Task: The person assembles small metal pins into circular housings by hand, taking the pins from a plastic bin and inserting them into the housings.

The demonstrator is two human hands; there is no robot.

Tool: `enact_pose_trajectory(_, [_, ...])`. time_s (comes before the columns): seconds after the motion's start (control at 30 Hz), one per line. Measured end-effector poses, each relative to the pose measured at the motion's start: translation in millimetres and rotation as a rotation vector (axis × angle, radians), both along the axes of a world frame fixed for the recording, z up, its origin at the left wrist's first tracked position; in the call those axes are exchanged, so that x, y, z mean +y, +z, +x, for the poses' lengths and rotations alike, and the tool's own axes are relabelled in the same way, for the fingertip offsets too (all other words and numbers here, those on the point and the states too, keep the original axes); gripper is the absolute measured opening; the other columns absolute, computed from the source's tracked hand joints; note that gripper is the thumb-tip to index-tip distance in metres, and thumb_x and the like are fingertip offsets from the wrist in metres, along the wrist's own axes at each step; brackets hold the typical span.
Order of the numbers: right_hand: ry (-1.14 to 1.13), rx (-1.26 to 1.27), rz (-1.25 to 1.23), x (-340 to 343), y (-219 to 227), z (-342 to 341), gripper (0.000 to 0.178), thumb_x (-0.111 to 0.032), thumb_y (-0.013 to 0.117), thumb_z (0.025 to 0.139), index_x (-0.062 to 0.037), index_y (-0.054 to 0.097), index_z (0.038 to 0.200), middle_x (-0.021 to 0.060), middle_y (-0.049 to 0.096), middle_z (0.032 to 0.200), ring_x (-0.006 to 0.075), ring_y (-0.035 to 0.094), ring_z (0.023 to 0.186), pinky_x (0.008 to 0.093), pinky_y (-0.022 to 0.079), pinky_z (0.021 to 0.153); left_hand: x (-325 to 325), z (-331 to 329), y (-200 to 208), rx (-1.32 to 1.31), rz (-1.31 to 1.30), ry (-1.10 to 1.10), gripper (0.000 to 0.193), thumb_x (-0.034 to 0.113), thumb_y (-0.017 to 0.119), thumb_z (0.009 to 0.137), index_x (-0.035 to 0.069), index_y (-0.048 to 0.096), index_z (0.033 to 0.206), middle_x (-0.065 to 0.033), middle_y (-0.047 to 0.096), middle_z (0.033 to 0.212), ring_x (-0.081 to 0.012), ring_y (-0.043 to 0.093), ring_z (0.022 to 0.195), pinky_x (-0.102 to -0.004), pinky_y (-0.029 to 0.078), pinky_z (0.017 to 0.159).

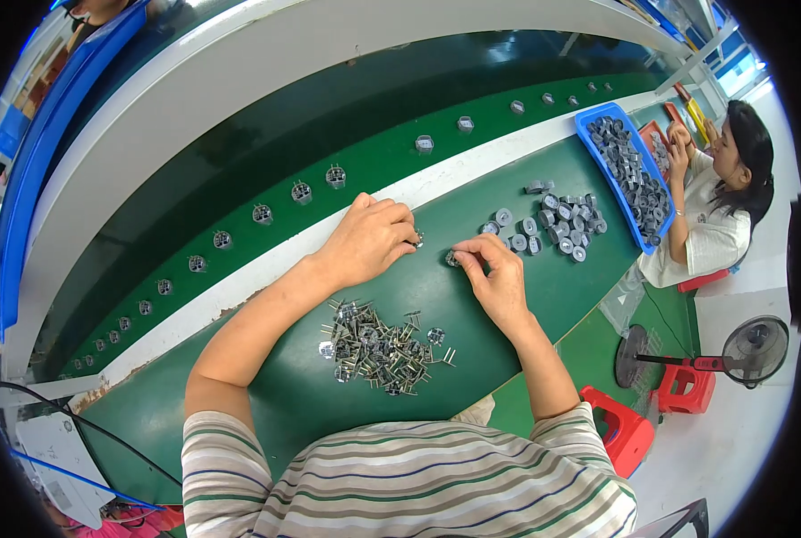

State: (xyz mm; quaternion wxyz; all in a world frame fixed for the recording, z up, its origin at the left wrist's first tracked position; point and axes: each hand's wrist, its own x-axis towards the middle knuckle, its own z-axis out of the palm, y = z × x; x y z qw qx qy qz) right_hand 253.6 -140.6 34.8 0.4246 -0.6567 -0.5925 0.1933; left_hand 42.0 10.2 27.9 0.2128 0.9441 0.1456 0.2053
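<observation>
My left hand (369,235) is closed, its fingertips pinching a small metal-pinned part (419,239) above the green bench. To its right, my right hand (492,273) pinches a second small metallic part (452,259) between thumb and fingers; the fingers cover most of both pieces. Between my forearms lies a loose pile of round parts with metal pins (378,348). Past my right hand, several grey round plastic caps (562,229) are scattered on the bench.
A blue tray (653,235) full of grey caps stands at the right. Beyond the bench's white ledge (472,164), a green belt (365,166) carries a row of spaced parts. A co-worker (719,193) sits at the far right, near red stools (620,430) and a fan (753,350).
</observation>
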Motion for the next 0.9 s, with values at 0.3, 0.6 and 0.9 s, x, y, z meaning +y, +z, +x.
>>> enact_pose_trajectory(0.3, [0.105, -0.535, 0.342, 6.9, -9.3, -0.7, 0.019, 0.002, 0.078, 0.081, -0.0014, 0.069, 0.098, 0.0102, 0.066, 0.098, 0.0318, 0.063, 0.094, 0.043, 0.051, 0.079, 37.8, 28.3, -12.4, -0.145, -0.002, 0.338, 0.027, 0.026, 0.08, 0.09, 0.009, 0.069, 0.109, -0.006, 0.067, 0.104, -0.0282, 0.062, 0.104, -0.0441, 0.041, 0.088])
enact_pose_trajectory(0.6, [0.099, -0.568, 0.306, 20.7, 6.1, -12.8, 0.019, -0.008, 0.086, 0.077, -0.0092, 0.073, 0.091, 0.0021, 0.064, 0.094, 0.026, 0.058, 0.092, 0.041, 0.037, 0.08, 83.0, 80.7, -28.6, -0.119, 0.061, 0.558, 0.04, 0.033, 0.089, 0.079, 0.008, 0.076, 0.107, -0.005, 0.067, 0.107, -0.0272, 0.06, 0.111, -0.0466, 0.037, 0.094])
enact_pose_trajectory(0.9, [0.192, -0.551, 0.205, 53.9, 8.5, -13.5, 0.013, -0.01, 0.085, 0.077, -0.0096, 0.075, 0.086, 0.0012, 0.065, 0.09, 0.0243, 0.059, 0.098, 0.0419, 0.037, 0.089, 21.9, 8.6, 8.2, -0.142, -0.131, 0.346, 0.022, 0.021, 0.087, 0.076, 0.013, 0.077, 0.094, -0.0022, 0.071, 0.099, -0.0226, 0.063, 0.103, -0.0425, 0.036, 0.093])
